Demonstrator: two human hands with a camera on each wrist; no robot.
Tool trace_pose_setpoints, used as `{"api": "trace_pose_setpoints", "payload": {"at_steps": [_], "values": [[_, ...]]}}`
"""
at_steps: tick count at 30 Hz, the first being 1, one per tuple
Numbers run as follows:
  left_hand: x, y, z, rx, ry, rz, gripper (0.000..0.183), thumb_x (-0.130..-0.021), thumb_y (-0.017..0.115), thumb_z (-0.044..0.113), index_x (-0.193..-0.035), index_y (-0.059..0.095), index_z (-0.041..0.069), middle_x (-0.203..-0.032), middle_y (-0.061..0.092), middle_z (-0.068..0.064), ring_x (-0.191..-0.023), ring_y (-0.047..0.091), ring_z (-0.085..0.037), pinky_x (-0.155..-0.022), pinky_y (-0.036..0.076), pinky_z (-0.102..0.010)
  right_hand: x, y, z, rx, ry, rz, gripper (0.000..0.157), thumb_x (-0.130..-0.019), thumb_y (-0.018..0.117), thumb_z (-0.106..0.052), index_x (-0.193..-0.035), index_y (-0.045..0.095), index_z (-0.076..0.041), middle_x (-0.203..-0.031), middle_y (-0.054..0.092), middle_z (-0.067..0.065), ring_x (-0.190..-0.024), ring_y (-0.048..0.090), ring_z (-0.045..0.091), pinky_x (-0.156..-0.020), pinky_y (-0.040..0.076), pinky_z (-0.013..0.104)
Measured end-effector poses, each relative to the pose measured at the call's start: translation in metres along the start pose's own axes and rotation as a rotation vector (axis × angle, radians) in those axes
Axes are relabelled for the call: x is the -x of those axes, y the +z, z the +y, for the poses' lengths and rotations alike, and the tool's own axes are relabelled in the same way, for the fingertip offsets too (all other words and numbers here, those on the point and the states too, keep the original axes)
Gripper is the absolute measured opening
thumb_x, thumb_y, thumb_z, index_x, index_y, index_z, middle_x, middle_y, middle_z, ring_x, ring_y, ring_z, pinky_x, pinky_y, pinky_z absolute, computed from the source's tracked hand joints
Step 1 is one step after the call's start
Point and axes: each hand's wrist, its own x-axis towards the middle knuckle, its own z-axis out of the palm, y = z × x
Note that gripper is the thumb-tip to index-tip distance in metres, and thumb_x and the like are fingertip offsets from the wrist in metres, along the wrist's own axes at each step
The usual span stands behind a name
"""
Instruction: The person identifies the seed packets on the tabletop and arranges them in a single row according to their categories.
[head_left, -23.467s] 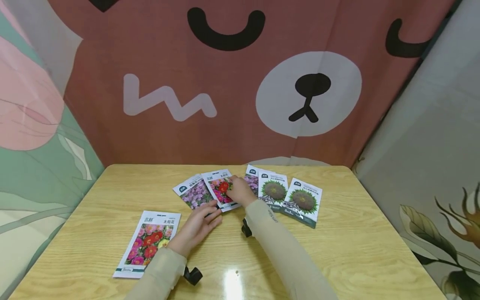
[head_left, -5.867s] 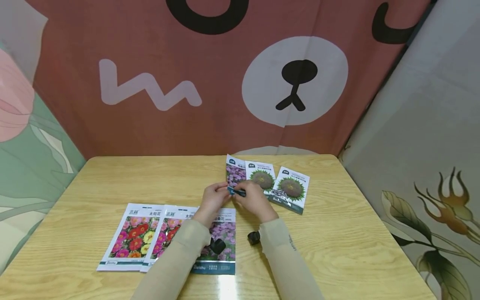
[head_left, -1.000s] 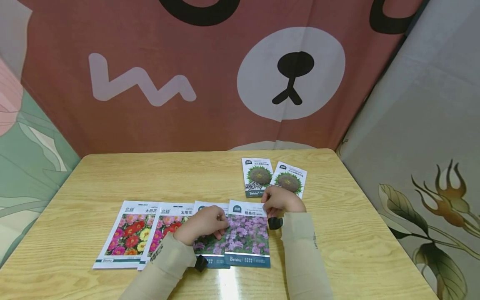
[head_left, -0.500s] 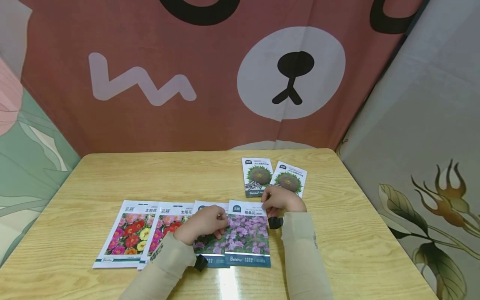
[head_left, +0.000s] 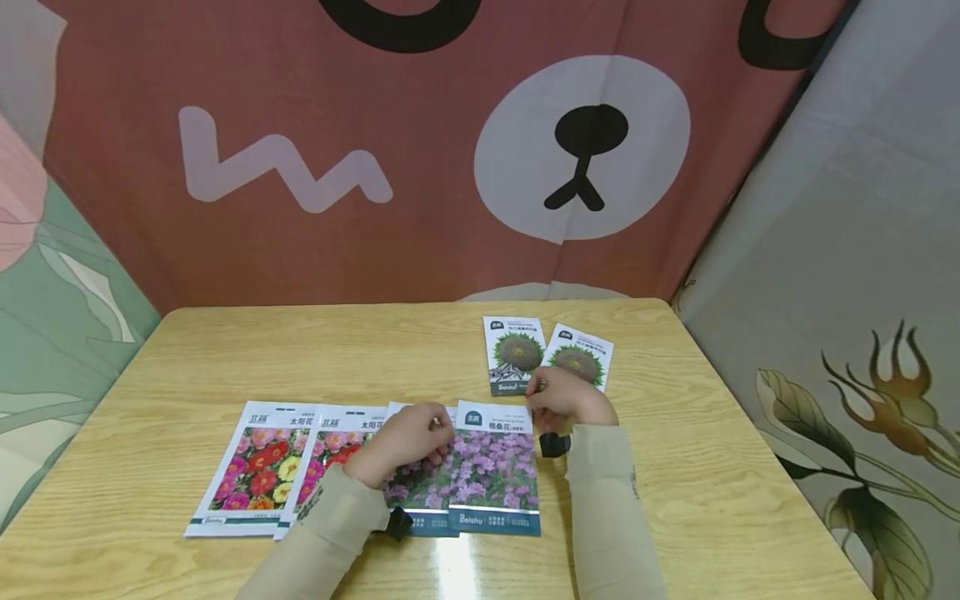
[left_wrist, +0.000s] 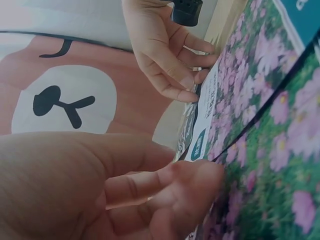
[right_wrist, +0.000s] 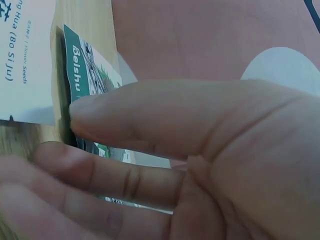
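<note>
Four overlapping seed packets form a row on the table: two with red and pink flowers, a left one (head_left: 255,467) and one beside it (head_left: 311,475), then a purple-flower packet (head_left: 423,500) and another purple-flower packet (head_left: 495,471) at the right end. My left hand (head_left: 408,437) lies over the two middle packets, fingers loosely bent, partly covering them. Beside the rightmost packet's top right corner is my right hand (head_left: 570,398), its thumb and fingers apart in the right wrist view with nothing between them. Whether either hand touches a packet is hard to tell.
Two sunflower seed packets, a left one (head_left: 516,354) and a tilted right one (head_left: 579,358), lie near the back edge of the wooden table (head_left: 337,354). My right hand covers the tilted packet's lower part. A printed curtain (head_left: 337,258) hangs behind the table.
Since the oldest frame, the red and purple packets have left the back pile and now lie in the front row. Over the last half second both hands have shifted slightly; the packets stay put.
</note>
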Motion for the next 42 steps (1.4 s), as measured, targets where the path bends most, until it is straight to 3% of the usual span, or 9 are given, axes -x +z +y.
{"api": "trace_pose_setpoints", "payload": {"at_steps": [8,16,24,28,31,35,38,40,42], "values": [[-0.008,-0.005,-0.002,0.075,0.092,0.123,0.015,-0.103,0.056,0.015,-0.109,0.067,0.006,-0.095,0.068,-0.006,-0.074,0.064,-0.019,-0.061,0.051,-0.033,-0.003,-0.003,-0.003,0.015,-0.060,0.076,0.019,-0.102,0.055,-0.006,-0.118,0.056,0.004,-0.090,0.065,0.021,-0.064,0.065,0.027,-0.060,0.061,0.041],[-0.016,0.000,0.010,0.509,0.073,0.199,0.036,-0.102,0.052,0.007,-0.136,0.052,-0.005,-0.140,0.049,-0.027,-0.118,0.059,-0.042,-0.090,0.058,-0.042,-0.009,-0.008,-0.002,0.122,-0.172,0.239,0.024,-0.101,0.058,-0.006,-0.123,0.060,0.003,-0.091,0.066,0.020,-0.069,0.067,0.030,-0.061,0.060,0.039],[-0.029,0.014,0.024,0.860,-0.010,0.213,0.058,-0.098,0.047,0.003,-0.151,0.028,-0.010,-0.154,0.027,-0.034,-0.142,0.034,-0.046,-0.115,0.038,-0.050,-0.018,-0.017,0.005,0.207,-0.241,0.399,0.029,-0.099,0.061,-0.009,-0.125,0.057,0.003,-0.115,0.063,0.024,-0.097,0.066,0.039,-0.078,0.056,0.048],[-0.035,0.020,0.029,0.952,-0.026,0.188,0.067,-0.095,0.047,0.003,-0.154,0.020,-0.012,-0.152,0.028,-0.035,-0.134,0.041,-0.038,-0.119,0.032,-0.051,-0.029,-0.025,0.005,0.218,-0.259,0.443,0.037,-0.099,0.061,-0.009,-0.134,0.054,0.005,-0.129,0.055,0.030,-0.113,0.060,0.045,-0.088,0.054,0.055],[-0.040,0.023,0.031,0.993,-0.051,0.178,0.069,-0.094,0.049,0.002,-0.154,0.019,-0.013,-0.109,0.057,-0.019,-0.096,0.054,-0.020,-0.119,0.031,-0.049,-0.039,-0.033,0.004,0.201,-0.263,0.429,0.044,-0.100,0.061,-0.010,-0.140,0.049,0.004,-0.136,0.049,0.031,-0.120,0.055,0.047,-0.094,0.051,0.057],[-0.047,0.027,0.032,1.039,-0.078,0.188,0.070,-0.093,0.050,0.001,-0.153,0.018,-0.016,-0.090,0.047,-0.006,-0.069,0.040,-0.008,-0.120,0.029,-0.050,-0.054,-0.044,0.001,0.167,-0.259,0.386,0.048,-0.099,0.062,-0.010,-0.142,0.046,0.003,-0.142,0.044,0.032,-0.126,0.050,0.050,-0.099,0.048,0.059],[-0.051,0.029,0.033,1.083,-0.090,0.193,0.072,-0.092,0.050,0.000,-0.153,0.015,-0.016,-0.139,0.040,-0.028,-0.088,0.044,-0.013,-0.121,0.025,-0.051,-0.065,-0.049,-0.001,0.138,-0.230,0.365,0.049,-0.099,0.064,-0.012,-0.142,0.046,0.004,-0.144,0.043,0.032,-0.127,0.049,0.049,-0.099,0.048,0.059],[-0.053,0.031,0.033,1.116,-0.105,0.194,0.074,-0.091,0.049,0.000,-0.154,0.013,-0.015,-0.157,0.018,-0.034,-0.114,0.047,-0.025,-0.122,0.022,-0.052,-0.072,-0.052,-0.001,0.144,-0.209,0.357,0.050,-0.098,0.064,-0.012,-0.141,0.046,0.005,-0.143,0.044,0.033,-0.128,0.048,0.048,-0.099,0.048,0.058],[-0.054,0.032,0.032,1.148,-0.117,0.187,0.076,-0.090,0.048,0.001,-0.155,0.010,-0.014,-0.162,0.000,-0.034,-0.139,0.031,-0.038,-0.122,0.019,-0.053,-0.079,-0.054,-0.001,0.158,-0.190,0.355,0.052,-0.097,0.065,-0.012,-0.141,0.046,0.008,-0.142,0.045,0.035,-0.129,0.047,0.049,-0.099,0.047,0.058]]}}
